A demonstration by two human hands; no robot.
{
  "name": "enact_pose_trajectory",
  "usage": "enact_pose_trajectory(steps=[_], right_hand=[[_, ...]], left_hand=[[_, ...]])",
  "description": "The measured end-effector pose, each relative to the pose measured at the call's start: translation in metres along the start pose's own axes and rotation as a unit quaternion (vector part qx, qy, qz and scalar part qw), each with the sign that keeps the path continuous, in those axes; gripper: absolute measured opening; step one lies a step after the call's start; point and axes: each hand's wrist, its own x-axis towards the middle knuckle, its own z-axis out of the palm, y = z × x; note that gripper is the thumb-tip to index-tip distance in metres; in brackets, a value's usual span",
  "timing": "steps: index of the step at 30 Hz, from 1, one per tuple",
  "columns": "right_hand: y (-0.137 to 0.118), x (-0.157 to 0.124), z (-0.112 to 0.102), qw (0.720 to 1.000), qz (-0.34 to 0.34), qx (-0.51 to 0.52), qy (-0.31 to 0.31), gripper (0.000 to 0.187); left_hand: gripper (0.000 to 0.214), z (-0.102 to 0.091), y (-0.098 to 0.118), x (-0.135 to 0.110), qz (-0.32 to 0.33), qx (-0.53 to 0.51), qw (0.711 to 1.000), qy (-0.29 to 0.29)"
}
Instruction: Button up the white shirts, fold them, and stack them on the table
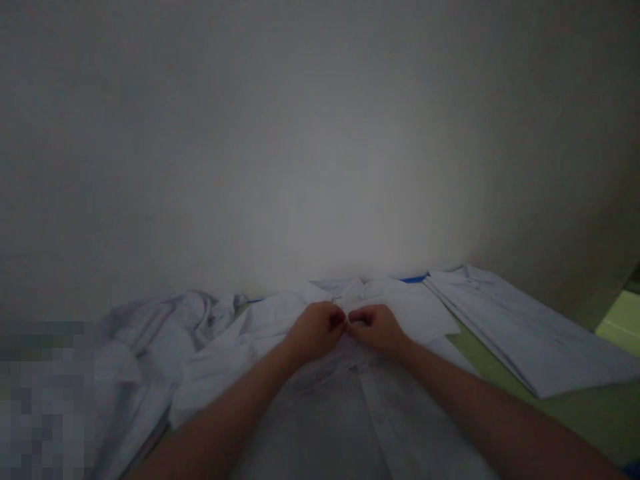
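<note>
A white button-up shirt [345,427] lies spread on the green surface, its front placket running down toward me. Near the shirt's collar end, my left hand [320,328] is closed in a pinch on the white fabric. My right hand [377,328] pinches the same part from the other side, the fingertips of both hands almost meeting. What exactly sits between the fingertips, a button or an edge of cloth, is too small and dim to make out. Shirt sleeves or panels spread out on both sides beyond my hands.
To the left is a rumpled heap of white garments [160,347]. A folded white garment [530,333] lies at the right on the green tabletop [505,367]. A bare wall [320,147] rises directly behind the table, with a strip of blue [414,279] at its foot.
</note>
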Motion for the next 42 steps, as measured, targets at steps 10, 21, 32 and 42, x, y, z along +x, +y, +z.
enact_pose_trajectory(steps=[10, 21, 32, 42], right_hand=[[0.002, 0.012, -0.004, 0.994, 0.018, 0.097, 0.051, 0.01], [0.003, 0.019, -0.002, 0.991, -0.017, 0.106, 0.075, 0.006], [0.0, 0.02, -0.016, 0.996, -0.082, -0.019, 0.02, 0.013], [-0.014, 0.016, -0.029, 0.976, -0.132, -0.171, 0.008, 0.022]], left_hand=[[0.026, 0.006, 0.001, 0.003, -0.011, 0.024, 0.999, 0.037], [0.027, 0.007, 0.0, 0.007, -0.002, 0.018, 0.998, 0.055], [0.029, 0.002, 0.002, 0.008, 0.082, 0.075, 0.993, 0.038], [0.022, 0.01, -0.001, 0.011, 0.094, 0.054, 0.993, 0.042]])
